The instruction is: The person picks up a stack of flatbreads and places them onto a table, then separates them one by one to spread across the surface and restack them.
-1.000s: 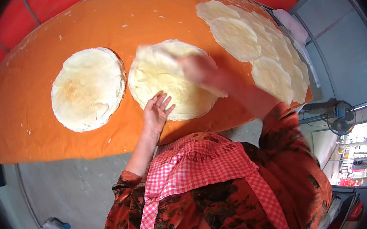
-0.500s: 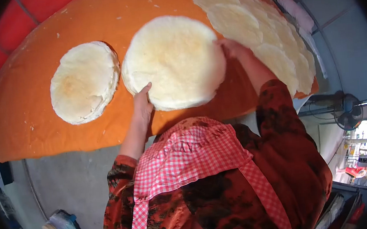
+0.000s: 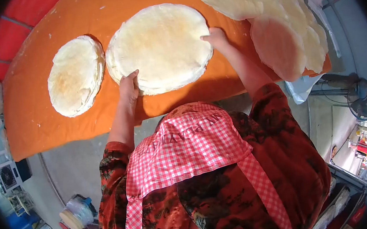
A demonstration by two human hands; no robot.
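Note:
A tall stack of thin, round, pale flatbreads (image 3: 159,46) lies at the middle of the orange cloth, with light brown toasting on its top sheet. At its near left edge is my left hand (image 3: 129,88), thumb on top and fingers curled down the side. My right hand (image 3: 216,37) grips the right edge, thumb over the top sheet; its other fingers are partly hidden. A smaller-looking second stack of flatbreads (image 3: 74,78) stands to the left, apart from both hands.
Thin round sheets (image 3: 289,20) overlap in a spread at the right end of the orange cloth (image 3: 74,131). A fan (image 3: 362,99) stands low at the right. A roll wrapped in clear plastic (image 3: 79,213) is at the lower left.
The whole view has tilted and shifted, so the stacks sit higher and further left. Both hands stay at the middle stack's edges; the right edge, blurred before, is now sharp.

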